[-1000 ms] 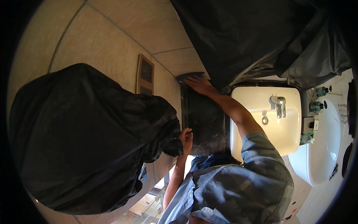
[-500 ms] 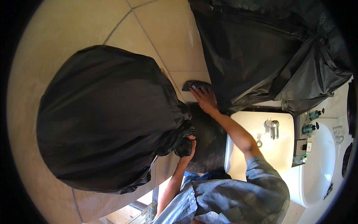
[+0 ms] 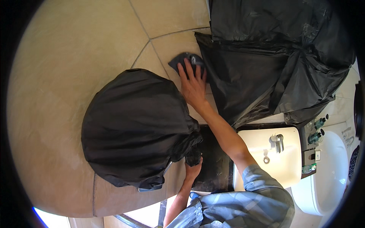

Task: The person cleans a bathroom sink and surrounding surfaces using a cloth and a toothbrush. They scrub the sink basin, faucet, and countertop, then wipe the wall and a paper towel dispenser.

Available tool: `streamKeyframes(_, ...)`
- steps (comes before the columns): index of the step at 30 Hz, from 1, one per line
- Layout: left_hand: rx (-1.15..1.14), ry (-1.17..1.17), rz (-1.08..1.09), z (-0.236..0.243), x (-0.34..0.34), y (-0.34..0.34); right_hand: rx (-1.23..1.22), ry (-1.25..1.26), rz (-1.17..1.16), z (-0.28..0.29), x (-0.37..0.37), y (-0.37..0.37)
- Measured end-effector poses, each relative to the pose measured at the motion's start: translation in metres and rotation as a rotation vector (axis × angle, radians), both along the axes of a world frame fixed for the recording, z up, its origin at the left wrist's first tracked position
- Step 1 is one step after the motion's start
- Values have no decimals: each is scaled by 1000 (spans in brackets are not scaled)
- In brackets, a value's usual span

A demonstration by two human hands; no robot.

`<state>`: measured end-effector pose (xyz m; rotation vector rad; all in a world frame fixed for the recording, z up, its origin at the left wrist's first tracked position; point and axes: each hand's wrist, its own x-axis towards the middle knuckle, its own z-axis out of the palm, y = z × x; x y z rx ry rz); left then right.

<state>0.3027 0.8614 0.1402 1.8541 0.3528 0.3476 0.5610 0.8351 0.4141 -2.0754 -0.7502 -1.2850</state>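
Note:
My right hand [image 3: 194, 85] reaches out and presses flat on a dark grey cloth [image 3: 187, 60] against the beige tiles [image 3: 76, 68]. The cloth lies right beside the edge of a big black plastic sheet [image 3: 273, 57]. My left hand [image 3: 193, 169] is closed around the gathered neck of a full, rounded black bag [image 3: 133, 125]. That bag hangs in front of the tiles, to the left of my right forearm. Both arms wear blue checked sleeves.
A white washbasin [image 3: 292, 167] with a chrome tap [image 3: 278, 141] sits at lower right in a dark counter [image 3: 213, 167]. Small green bottles [image 3: 317, 131] stand by it. A white toilet [image 3: 327, 182] is at the far right.
My right hand has slid the cloth over the tiles along the black sheet's edge. The view has swung, so the bag now sits nearer the middle. The left hand keeps its grip.

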Motion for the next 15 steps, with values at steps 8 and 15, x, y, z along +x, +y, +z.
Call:
streamKeyframes(8,54,25,2,6,-3,4,162,-227,-18,85,17,35)
streamKeyframes(15,28,7,-10,13,-1,4,-67,-118,116,29,6,22)
